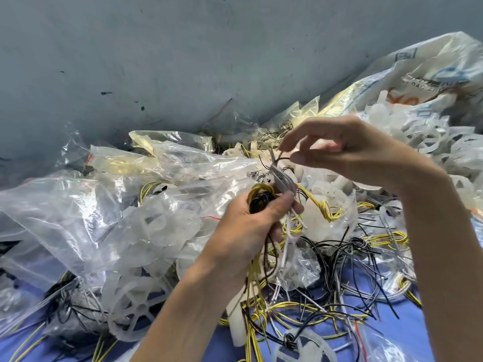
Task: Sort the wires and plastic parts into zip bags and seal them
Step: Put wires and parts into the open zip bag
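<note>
My left hand point(248, 226) grips a bundle of yellow, black and white wires point(261, 195); their loose ends hang down below the fist. My right hand point(347, 152) is raised above it and pinches the upper ends of the white wires point(279, 173) between thumb and fingertips. Clear zip bags point(86, 205), some holding wires, are heaped to the left. White plastic wheel parts point(138, 307) lie at the lower left, and more plastic parts point(423, 134) are piled at the right. Loose wires point(337, 259) are strewn over the blue surface point(407, 333).
A large printed plastic sack point(428, 71) lies at the top right against the grey wall point(156, 61). A zip bag with black wires point(65, 304) sits at the lower left. Another plastic wheel point(308, 346) lies at the bottom edge.
</note>
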A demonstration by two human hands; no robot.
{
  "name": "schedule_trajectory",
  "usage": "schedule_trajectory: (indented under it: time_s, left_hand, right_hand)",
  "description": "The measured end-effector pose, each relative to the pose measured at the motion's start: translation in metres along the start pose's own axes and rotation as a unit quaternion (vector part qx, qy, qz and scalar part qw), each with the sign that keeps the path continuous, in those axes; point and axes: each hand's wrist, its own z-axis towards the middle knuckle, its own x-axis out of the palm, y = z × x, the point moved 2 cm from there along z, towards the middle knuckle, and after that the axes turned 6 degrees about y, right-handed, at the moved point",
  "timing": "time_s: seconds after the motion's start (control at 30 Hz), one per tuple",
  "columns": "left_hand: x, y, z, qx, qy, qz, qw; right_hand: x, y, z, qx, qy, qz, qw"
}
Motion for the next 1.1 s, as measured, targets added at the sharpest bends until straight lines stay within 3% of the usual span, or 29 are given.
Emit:
schedule_trajectory:
  time_s: [0.1, 0.2, 0.3, 0.4, 0.5, 0.67, 0.97, 1.1]
  left_hand:
    - [-0.015, -0.009, 0.0, 0.009, -0.07, 0.064, 0.995]
    - [-0.027, -0.011, 0.001, 0.028, -0.165, 0.216, 0.962]
    - [-0.03, -0.007, 0.002, 0.055, -0.179, 0.31, 0.932]
    - [-0.03, -0.004, 0.004, 0.073, -0.183, 0.376, 0.905]
    - [-0.032, -0.005, 0.005, 0.096, -0.187, 0.365, 0.907]
    - [-0.034, -0.009, 0.002, 0.098, -0.17, 0.363, 0.911]
    - [-0.042, -0.019, 0.0, 0.085, -0.165, 0.31, 0.932]
    - [-0.048, -0.027, -0.003, 0.104, -0.191, 0.282, 0.934]
  right_hand:
    - [-0.007, -0.005, 0.001, 0.033, -0.042, -0.046, 0.998]
    - [-0.006, -0.005, 0.004, 0.019, -0.079, -0.071, 0.994]
    - [-0.003, -0.001, 0.007, -0.027, -0.118, -0.079, 0.989]
    - [0.006, 0.001, 0.007, -0.01, -0.012, -0.101, 0.995]
    - [0.021, -0.006, 0.008, 0.048, 0.094, -0.163, 0.981]
    - [0.02, -0.013, 0.01, 0.045, 0.043, -0.132, 0.989]
    - [0.016, -0.016, 0.007, 0.06, 0.068, 0.054, 0.994]
    - [0.008, -0.016, 0.005, 0.05, 0.042, -0.104, 0.992]
